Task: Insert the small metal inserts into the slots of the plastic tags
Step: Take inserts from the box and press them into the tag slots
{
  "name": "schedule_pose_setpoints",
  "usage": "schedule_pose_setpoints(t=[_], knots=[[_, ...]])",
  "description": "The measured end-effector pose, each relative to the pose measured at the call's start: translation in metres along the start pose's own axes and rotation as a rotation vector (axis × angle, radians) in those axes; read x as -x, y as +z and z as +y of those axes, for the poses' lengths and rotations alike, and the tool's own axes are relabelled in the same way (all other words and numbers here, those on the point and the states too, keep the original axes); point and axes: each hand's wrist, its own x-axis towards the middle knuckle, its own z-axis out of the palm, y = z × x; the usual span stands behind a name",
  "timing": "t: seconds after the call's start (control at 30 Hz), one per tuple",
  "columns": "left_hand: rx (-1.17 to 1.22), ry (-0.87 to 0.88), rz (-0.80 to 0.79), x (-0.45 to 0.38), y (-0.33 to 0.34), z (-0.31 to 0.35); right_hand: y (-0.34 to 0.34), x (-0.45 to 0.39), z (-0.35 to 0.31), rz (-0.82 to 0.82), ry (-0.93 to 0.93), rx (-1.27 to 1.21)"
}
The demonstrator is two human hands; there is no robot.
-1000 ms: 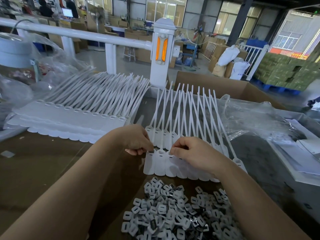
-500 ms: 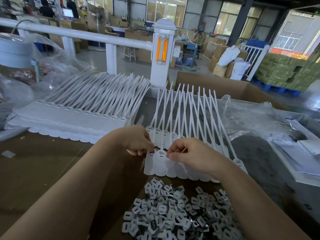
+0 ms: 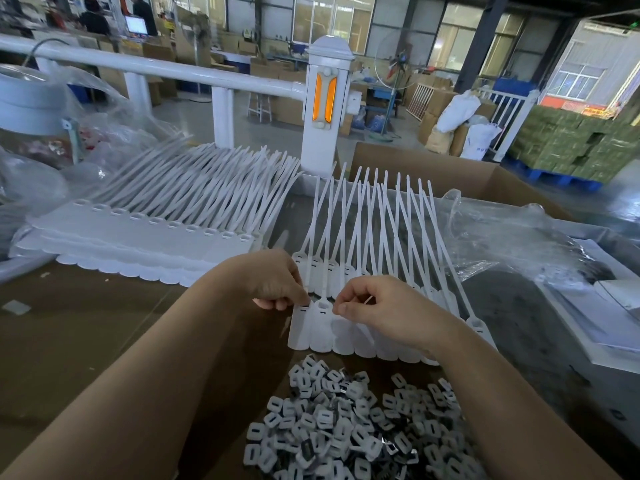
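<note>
1. Nearest, below both hands, the loose pile of metal inserts (image 3: pixel 353 427) is seen; its lower edge is cut off.
2. Since a second ago, the right hand (image 3: pixel 384 306) has been shifted slightly left along the row of plastic tags (image 3: pixel 346 327), fingers pinched together; the next slot is judged in hand. An insert is too small to confirm.
3. The left hand (image 3: pixel 273 285) is kept curled, pinching the end tag.
4. Beyond the left hand, a larger stack of tags (image 3: pixel 166 233) is noted.

A: Left hand (image 3: pixel 277 285)?
B: Forearm bare, reaching forward; fingers curled, tips pinched together, knuckles up.
A: Right hand (image 3: pixel 377 306)?
B: Forearm bare; fingers curled, thumb meeting forefinger. Hands close, not touching.
</note>
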Motion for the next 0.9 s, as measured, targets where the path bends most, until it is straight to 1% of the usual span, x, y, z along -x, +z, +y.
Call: schedule_pose_setpoints(t=[0.23, 0.33, 0.43, 0.53, 0.67, 0.73, 0.83, 0.9], knots=[[0.117, -0.006, 0.001, 0.002, -0.003, -0.002, 0.0, 0.0, 0.001, -0.007, -0.001, -0.006], [0.175, 0.066, -0.012, 0.007, -0.006, -0.003, 0.0, 0.0, 0.001, -0.009, 0.005, 0.003], [0.147, 0.162, -0.046, 0.013, -0.01, -0.006, 0.0, 0.0, 0.001, -0.007, 0.009, -0.008], [0.084, 0.175, -0.051, 0.014, -0.009, -0.006, 0.0, 0.0, 0.001, -0.008, 0.008, -0.01], [0.1, 0.256, 0.099, 0.009, 0.001, -0.004, -0.001, -0.001, 0.001, -0.032, -0.022, -0.007], [0.057, 0.288, 0.181, 0.005, 0.01, -0.004, -0.001, 0.001, 0.0, -0.066, -0.062, 0.002], [-0.016, 0.31, 0.281, -0.002, 0.022, -0.007, 0.001, 0.004, -0.006, -0.182, -0.168, 0.004], [-0.001, 0.322, 0.313, -0.005, 0.023, -0.01, 0.005, 0.005, -0.011, -0.26, -0.237, 0.059]])
